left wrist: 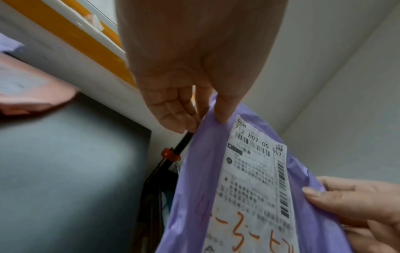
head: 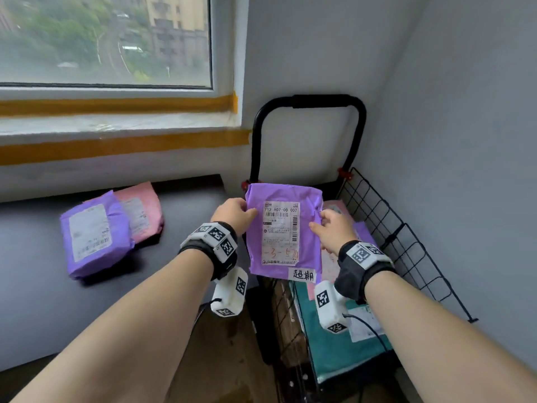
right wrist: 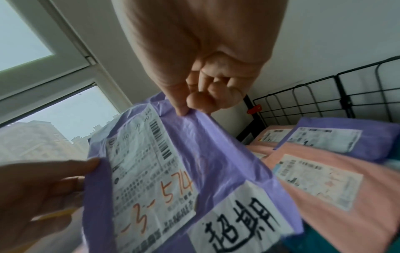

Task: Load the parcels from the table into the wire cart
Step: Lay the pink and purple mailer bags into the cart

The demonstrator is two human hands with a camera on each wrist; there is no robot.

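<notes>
Head view: purple parcel (head: pixel 283 231) pinched between both hands' fingers (head: pixel 249 212); above wire cart (head: pixel 386 228).

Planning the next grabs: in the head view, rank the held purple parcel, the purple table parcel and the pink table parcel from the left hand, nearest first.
1. Held purple parcel: pinched by the left hand.
2. Pink table parcel: left, by the wall.
3. Purple table parcel: farther left, overlapping the pink one.

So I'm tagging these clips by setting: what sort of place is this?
Probably a small parcel sorting or pickup room, not certain. Labelled courier bags lie on a dark table beside a window, more fill a wire cart in the corner, and both hands hold a purple parcel with a handwritten code.
</notes>
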